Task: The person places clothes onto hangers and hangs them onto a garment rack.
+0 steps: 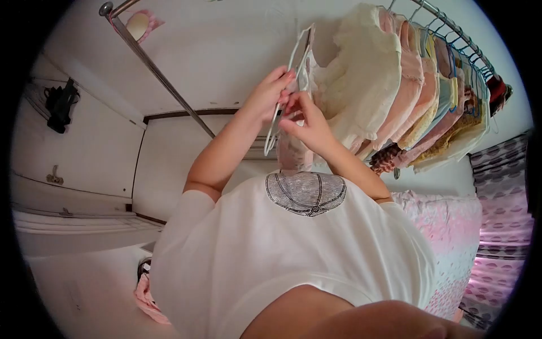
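A white clothes hanger (pixel 271 138) is held up in front of my chest, its long outline tilted. My left hand (pixel 264 97) is closed around it, fingers wrapped near its middle. A pale pink and white garment (pixel 293 153) hangs at the hanger, partly hidden behind my hands. My right hand (pixel 309 125) is beside the left one, fingers bent and pinching at the garment by the hanger. Its exact fingertip contact is partly hidden.
At the right, a metal rail (pixel 460 33) carries several garments on hangers, including a fluffy cream dress (pixel 361 73) close to my right hand. A metal pole (pixel 161 73) slants at the left. A pink-patterned bedspread (pixel 440 226) and patterned curtain (pixel 499 209) are at the right.
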Available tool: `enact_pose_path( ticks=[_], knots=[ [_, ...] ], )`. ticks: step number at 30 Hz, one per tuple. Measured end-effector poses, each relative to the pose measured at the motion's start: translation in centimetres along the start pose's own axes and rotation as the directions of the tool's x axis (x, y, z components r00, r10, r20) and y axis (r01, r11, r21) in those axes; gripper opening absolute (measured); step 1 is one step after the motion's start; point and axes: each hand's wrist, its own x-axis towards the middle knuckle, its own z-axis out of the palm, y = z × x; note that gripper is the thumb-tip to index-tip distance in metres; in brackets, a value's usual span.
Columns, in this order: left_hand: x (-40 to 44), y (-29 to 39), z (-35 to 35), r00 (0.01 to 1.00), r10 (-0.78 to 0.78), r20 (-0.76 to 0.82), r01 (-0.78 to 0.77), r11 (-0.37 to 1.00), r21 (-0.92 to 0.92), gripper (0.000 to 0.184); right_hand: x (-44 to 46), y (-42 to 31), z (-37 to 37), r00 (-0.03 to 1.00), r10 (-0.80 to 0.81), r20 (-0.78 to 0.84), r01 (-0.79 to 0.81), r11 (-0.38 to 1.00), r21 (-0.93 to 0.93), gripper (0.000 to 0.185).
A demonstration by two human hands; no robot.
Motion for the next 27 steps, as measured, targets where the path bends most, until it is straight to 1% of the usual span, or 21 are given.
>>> enact_pose_path(
  ticks=[1, 3, 4, 5, 6, 7, 8, 9, 10, 11, 12, 13, 16, 18, 19, 20, 22, 23, 27],
  knots=[
    [0.6, 0.4, 1.0, 0.998, -0.006, 0.068, 0.005, 1.0, 0.022, 0.01, -0.1, -0.7, -0.4, 0.999, 0.008, -0.044, -0.011, 0.997, -0.07, 0.04],
    [2.0, 0.5, 2.7, 0.988, 0.051, 0.149, -0.052, 0.999, 0.005, 0.01, -0.3, -1.8, -1.3, 0.991, 0.011, -0.133, -0.039, 0.977, -0.209, 0.043],
    [2.9, 0.4, 3.3, 0.979, 0.079, 0.189, -0.079, 0.997, -0.005, 0.009, -0.3, -1.6, -1.8, 0.985, -0.033, -0.168, -0.001, 0.981, -0.195, 0.046],
    [3.8, 0.2, 3.7, 0.969, 0.079, 0.235, -0.075, 0.997, -0.029, 0.01, -0.1, -1.3, -2.3, 0.976, -0.075, -0.205, 0.037, 0.983, -0.182, 0.048],
    [4.2, 0.2, 4.5, 0.964, 0.083, 0.252, -0.082, 0.996, -0.014, 0.011, -0.1, -1.1, -2.8, 0.963, -0.117, -0.244, 0.075, 0.982, -0.172, 0.05],
    [4.5, 0.2, 5.3, 0.959, 0.087, 0.269, -0.09, 0.996, -0.001, 0.011, -0.2, -1.5, -3.3, 0.968, -0.01, -0.251, 0.014, 1.0, 0.014, 0.035],
    [5.0, 0.1, 6.1, 0.953, 0.093, 0.287, -0.1, 0.995, 0.01, 0.012, -0.4, -1.3, -4.1, 0.973, 0.011, -0.229, -0.002, 0.999, 0.039, 0.028],
    [5.8, -0.3, 6.5, 0.946, 0.134, 0.295, -0.163, 0.984, 0.076, 0.012, -0.5, -1.2, -5.1, 0.978, 0.031, -0.207, -0.018, 0.998, 0.064, 0.021],
    [6.3, -0.7, 6.8, 0.937, 0.146, 0.317, -0.181, 0.98, 0.083, 0.013, -0.6, -1.3, -5.6, 0.982, 0.049, -0.182, -0.034, 0.996, 0.088, 0.016],
    [6.7, -0.9, 7.1, 0.928, 0.16, 0.338, -0.201, 0.975, 0.091, 0.013, -0.9, -1.7, -5.8, 0.969, 0.09, -0.228, -0.052, 0.984, 0.17, 0.013],
    [7.2, -1.1, 7.4, 0.917, 0.173, 0.359, -0.222, 0.97, 0.1, 0.013, -0.8, -1.8, -6.2, 0.97, 0.072, -0.233, -0.037, 0.988, 0.151, 0.012],
    [7.7, -1.2, 8.0, 0.877, 0.294, 0.379, -0.365, 0.922, 0.13, 0.016, -0.8, -1.8, -6.5, 0.97, 0.054, -0.238, -0.022, 0.991, 0.133, 0.012],
    [8.2, 0.0, 9.0, 0.875, 0.277, 0.397, -0.37, 0.912, 0.179, 0.017, -0.2, -2.7, -8.3, 0.973, 0.032, -0.227, -0.003, 0.992, 0.127, 0.01],
    [9.6, 0.9, 9.8, 0.834, 0.347, 0.429, -0.436, 0.891, 0.128, 0.02, 1.0, -3.7, -9.7, 0.976, 0.005, -0.219, 0.024, 0.992, 0.127, 0.009],
    [9.9, 1.6, 10.3, 0.822, 0.356, 0.444, -0.446, 0.888, 0.115, 0.022, 1.6, -4.2, -10.6, 0.979, 0.008, -0.203, 0.015, 0.994, 0.111, 0.008],
    [10.2, 2.3, 10.8, 0.81, 0.364, 0.459, -0.455, 0.884, 0.102, 0.024, 2.4, -4.6, -11.2, 0.977, -0.032, -0.212, 0.06, 0.99, 0.128, 0.008],
    [10.2, 3.9, 12.0, 0.806, 0.332, 0.489, -0.433, 0.895, 0.105, 0.027, 4.0, -5.0, -12.3, 0.967, -0.112, -0.23, 0.15, 0.976, 0.159, 0.008],
    [10.9, 4.0, 12.5, 0.783, 0.4, 0.477, -0.474, 0.88, 0.041, 0.032, 4.8, -4.8, -13.0, 0.969, -0.093, -0.227, 0.131, 0.979, 0.159, 0.009],
    [13.6, 5.2, 13.1, 0.765, 0.435, 0.475, -0.508, 0.861, 0.029, 0.034, 7.3, -5.2, -15.0, 0.974, -0.031, -0.223, 0.066, 0.987, 0.149, 0.011]
  ],
)
